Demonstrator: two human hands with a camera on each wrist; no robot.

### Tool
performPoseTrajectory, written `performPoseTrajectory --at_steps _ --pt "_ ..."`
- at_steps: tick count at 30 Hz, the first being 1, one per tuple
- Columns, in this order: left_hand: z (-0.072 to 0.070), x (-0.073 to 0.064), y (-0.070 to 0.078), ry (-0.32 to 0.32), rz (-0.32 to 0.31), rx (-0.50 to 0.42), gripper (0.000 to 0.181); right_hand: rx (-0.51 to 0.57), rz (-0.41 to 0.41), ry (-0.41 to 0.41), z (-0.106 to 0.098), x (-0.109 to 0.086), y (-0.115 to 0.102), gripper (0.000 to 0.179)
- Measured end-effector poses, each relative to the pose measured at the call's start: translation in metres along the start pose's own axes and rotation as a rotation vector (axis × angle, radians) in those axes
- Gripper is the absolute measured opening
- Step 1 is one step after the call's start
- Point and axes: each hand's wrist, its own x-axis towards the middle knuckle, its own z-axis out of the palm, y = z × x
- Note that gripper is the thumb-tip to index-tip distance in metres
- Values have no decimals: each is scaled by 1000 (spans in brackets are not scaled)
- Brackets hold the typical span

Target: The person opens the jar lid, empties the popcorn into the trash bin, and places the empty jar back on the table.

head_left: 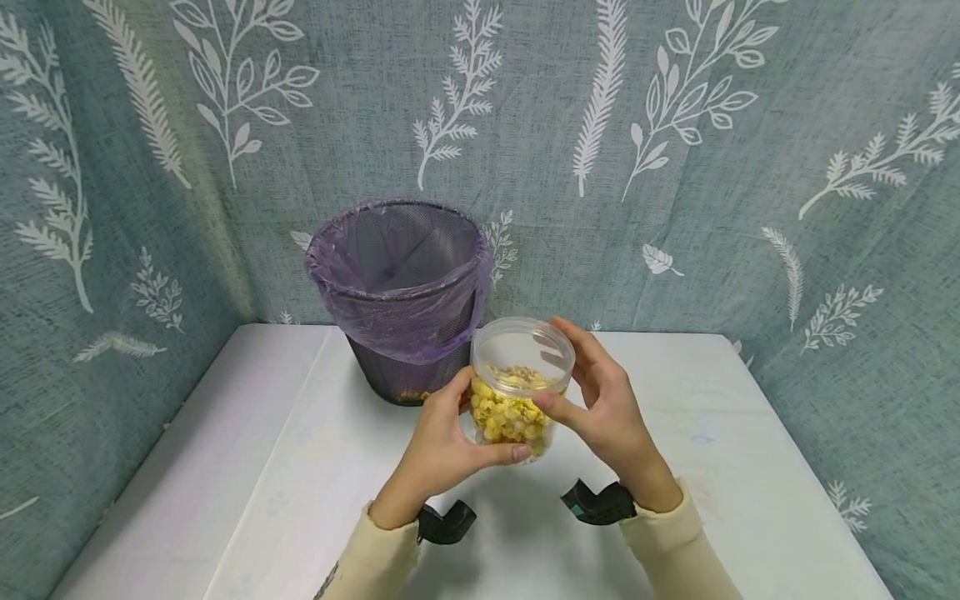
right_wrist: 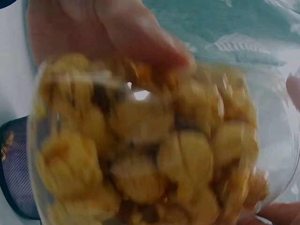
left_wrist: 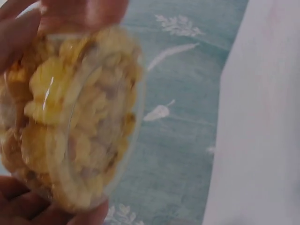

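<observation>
A clear plastic jar [head_left: 513,417], more than half full of yellow popcorn [head_left: 510,412], is held above the white table, its round top tilted toward the head camera. My left hand [head_left: 450,437] grips the lower body, thumb across the front and fingers round the left side. Around the clear round top [head_left: 522,392] curls my right hand [head_left: 603,400], thumb in front and fingers at the far right. In the left wrist view the jar's base [left_wrist: 96,122] faces the camera. The right wrist view shows popcorn [right_wrist: 140,154] pressed close behind the clear wall.
Behind and left of the jar stands a black mesh bin [head_left: 405,379] lined with a purple bag [head_left: 408,325]. Some yellow bits show low in the bin. A white-covered table [head_left: 300,500] lies below, and leaf-patterned green cloth [head_left: 525,167] hangs around it.
</observation>
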Motion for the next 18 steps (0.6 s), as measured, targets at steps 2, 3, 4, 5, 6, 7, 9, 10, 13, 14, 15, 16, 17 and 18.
performPoseTrajectory --at_steps 2,3,4,5,6,7,9,10,13,14,15,16,17,18 --pt "-3 0 1 -46 -6 -34 86 53 0 -41 -4 -1 1 78" --pt "-4 0 1 -68 -5 -53 86 77 1 -59 -6 -1 2 77" --pt "-5 0 1 -89 -3 -70 85 103 1 -78 -7 -1 2 76" --pt "-6 0 1 -108 1 -85 85 124 2 -96 -8 -1 2 75" --pt "-7 0 1 -122 9 -97 85 141 2 -111 -9 0 2 74" --pt "-8 0 1 -133 15 -107 85 154 3 -123 -10 0 2 73" --pt "-8 0 1 -137 23 -117 86 169 1 -133 -11 0 1 74" --pt "-8 0 1 -128 25 -116 87 165 -5 -129 -10 0 1 75" --pt "-3 -1 1 -50 36 -72 88 68 -23 -67 -6 -1 0 86" --pt "-1 -1 1 -13 45 -42 89 23 -29 -36 -3 -1 -1 89" --pt "2 -1 1 29 56 -6 91 -32 -34 -3 1 -2 -2 93" --pt "4 -1 0 73 64 39 93 -95 -37 32 5 -2 -3 97" --pt "7 -1 0 116 74 88 94 -153 -37 66 10 -3 -3 100" --pt "10 0 -1 153 84 133 96 -203 -37 96 14 -3 -4 102"
